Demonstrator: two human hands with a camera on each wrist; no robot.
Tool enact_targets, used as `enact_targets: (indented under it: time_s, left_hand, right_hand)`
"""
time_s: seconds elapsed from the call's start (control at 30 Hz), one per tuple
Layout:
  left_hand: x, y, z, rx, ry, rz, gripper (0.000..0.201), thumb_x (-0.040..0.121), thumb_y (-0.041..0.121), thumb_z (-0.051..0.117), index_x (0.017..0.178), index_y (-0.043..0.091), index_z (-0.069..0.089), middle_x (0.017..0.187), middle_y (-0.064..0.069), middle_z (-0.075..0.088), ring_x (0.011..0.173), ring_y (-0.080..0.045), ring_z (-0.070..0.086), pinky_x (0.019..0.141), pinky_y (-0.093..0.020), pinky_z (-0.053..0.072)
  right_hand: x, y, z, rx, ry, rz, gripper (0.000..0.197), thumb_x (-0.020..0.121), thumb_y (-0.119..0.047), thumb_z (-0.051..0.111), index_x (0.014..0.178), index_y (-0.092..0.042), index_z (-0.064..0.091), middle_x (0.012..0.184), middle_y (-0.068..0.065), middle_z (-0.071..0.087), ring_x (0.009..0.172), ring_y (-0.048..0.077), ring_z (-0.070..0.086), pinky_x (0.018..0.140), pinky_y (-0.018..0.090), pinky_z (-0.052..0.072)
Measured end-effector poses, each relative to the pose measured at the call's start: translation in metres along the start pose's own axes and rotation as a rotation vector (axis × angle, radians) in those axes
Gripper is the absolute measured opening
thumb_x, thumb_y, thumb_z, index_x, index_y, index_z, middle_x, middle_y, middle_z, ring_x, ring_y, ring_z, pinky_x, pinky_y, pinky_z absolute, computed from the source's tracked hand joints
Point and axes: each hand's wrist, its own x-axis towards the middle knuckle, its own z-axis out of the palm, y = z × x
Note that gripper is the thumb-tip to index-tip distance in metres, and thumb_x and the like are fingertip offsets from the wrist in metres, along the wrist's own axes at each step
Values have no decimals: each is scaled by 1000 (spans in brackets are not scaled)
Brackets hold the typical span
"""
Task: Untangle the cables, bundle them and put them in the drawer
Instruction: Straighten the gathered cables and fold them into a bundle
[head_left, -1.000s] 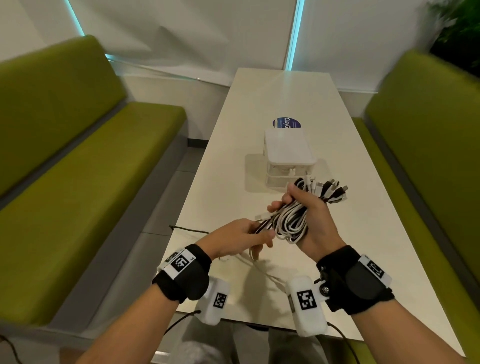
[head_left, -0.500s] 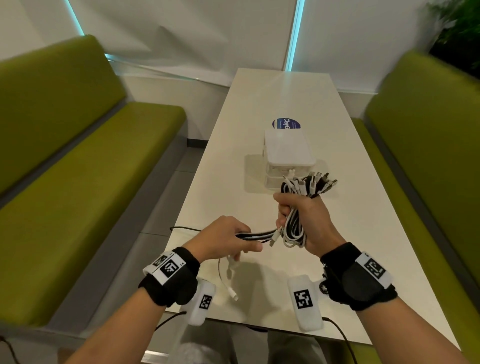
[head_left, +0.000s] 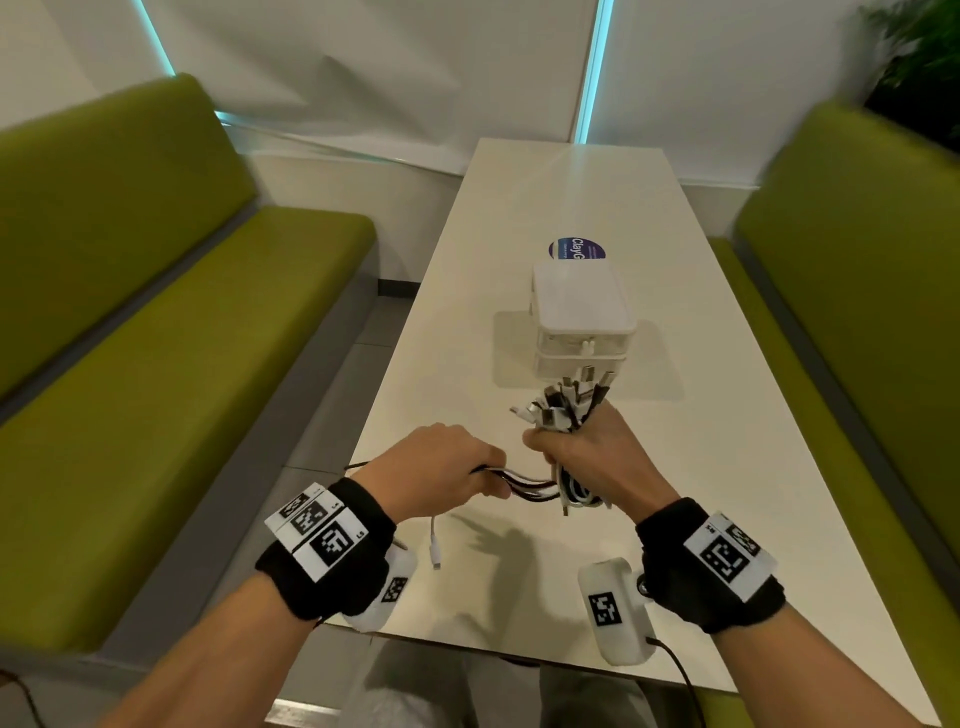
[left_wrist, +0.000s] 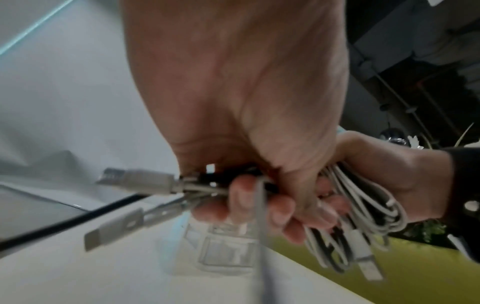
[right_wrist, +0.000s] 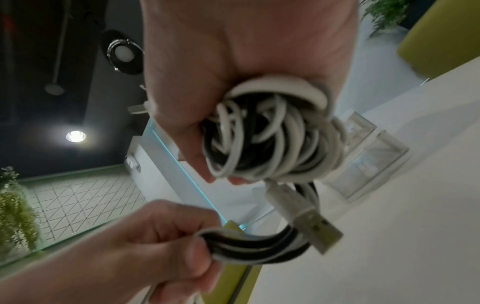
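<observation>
A bundle of white and black cables (head_left: 569, 410) is held above the table's near end, its plugs fanning upward. My right hand (head_left: 592, 457) grips the bundle in a fist; its coiled loops (right_wrist: 270, 139) show under the palm. My left hand (head_left: 447, 467) grips the loose cable ends (head_left: 524, 480) that run sideways from the bundle, and one white plug (head_left: 435, 545) dangles below it. The left wrist view shows my left hand's fingers (left_wrist: 259, 205) curled round those strands. A small white drawer unit (head_left: 582, 322) stands just beyond the bundle, its drawers closed.
The long white table (head_left: 727, 467) has a round blue sticker (head_left: 575, 248) behind the drawer unit. Green benches (head_left: 156, 338) flank it on both sides. A thin dark wire (head_left: 358, 465) lies at the table's left edge.
My right hand has turned the bundle more upright, plugs pointing up toward the drawer unit. My left hand has pulled the loose ends out to the left, away from the bundle.
</observation>
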Motion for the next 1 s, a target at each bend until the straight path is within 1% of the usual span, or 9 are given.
enact_targets:
  time_s: [0.1, 0.2, 0.3, 0.4, 0.57, 0.67, 0.73, 0.9, 1.0]
  left_hand:
    - [4, 10, -2, -17, 11, 74, 21, 97, 42, 51, 101, 34, 70, 89, 5, 70, 76, -18, 59, 71, -35, 46]
    - [6, 16, -9, -59, 29, 100, 20, 95, 40, 54, 101, 36, 73, 81, 6, 68, 72, -16, 57, 70, -35, 46]
    - [9, 21, -12, -90, 65, 85, 19, 93, 31, 57, 93, 30, 76, 75, 5, 69, 71, -13, 62, 68, -30, 47]
    - [11, 26, -11, -54, 81, 57, 18, 90, 26, 57, 84, 25, 75, 73, 7, 71, 69, -11, 64, 69, -28, 49]
    - [16, 28, -11, 77, 155, -24, 15, 73, 30, 60, 68, 21, 72, 54, -1, 61, 52, -20, 47, 57, -32, 42]
    - [18, 29, -12, 155, 250, -130, 42, 74, 43, 59, 47, 14, 44, 43, -3, 36, 48, -25, 30, 51, -32, 28]
    - [19, 28, -14, 158, 263, -144, 52, 72, 51, 62, 44, 15, 37, 42, -2, 34, 47, -23, 28, 51, -32, 24]
    - [22, 27, -20, -24, 123, -104, 60, 69, 60, 74, 42, 16, 43, 36, 4, 36, 40, -18, 32, 46, -30, 25]
    - [16, 20, -28, -308, -69, -54, 39, 79, 47, 74, 53, 22, 58, 43, 4, 51, 43, -11, 44, 50, -24, 34]
  right_hand:
    - [-4, -3, -1, 36, -172, -50, 15, 82, -19, 70, 72, -11, 62, 71, 5, 63, 67, 17, 58, 67, 36, 46]
    - [-8, -2, -7, 149, -248, -34, 26, 86, -27, 72, 88, -2, 64, 86, 11, 69, 85, 23, 67, 86, 42, 51]
    - [-11, -3, -7, 214, -301, -44, 27, 91, -23, 68, 84, 3, 64, 78, 16, 69, 76, 18, 68, 74, 29, 52]
    - [-12, -4, -5, 209, -339, -56, 24, 91, -17, 67, 85, 6, 66, 80, 28, 67, 68, 19, 66, 69, 27, 52]
    - [-11, 0, -6, 114, -379, 5, 20, 80, -20, 79, 78, -4, 67, 70, 13, 69, 63, 17, 61, 67, 29, 50]
    - [-11, -1, -8, 96, -375, 38, 24, 77, -17, 82, 64, -26, 63, 60, 4, 62, 58, 15, 61, 61, 23, 47]
    - [-12, -3, -9, 93, -394, 63, 26, 77, -16, 81, 65, -27, 62, 61, 5, 62, 59, 17, 62, 61, 24, 48]
    - [-13, -7, -10, 22, -468, 122, 25, 72, -21, 84, 69, -16, 60, 67, 7, 60, 64, 22, 61, 71, 38, 49]
    - [-15, -10, -17, 52, -494, 103, 26, 78, -6, 78, 72, -18, 55, 64, -5, 56, 59, 12, 58, 62, 25, 49]
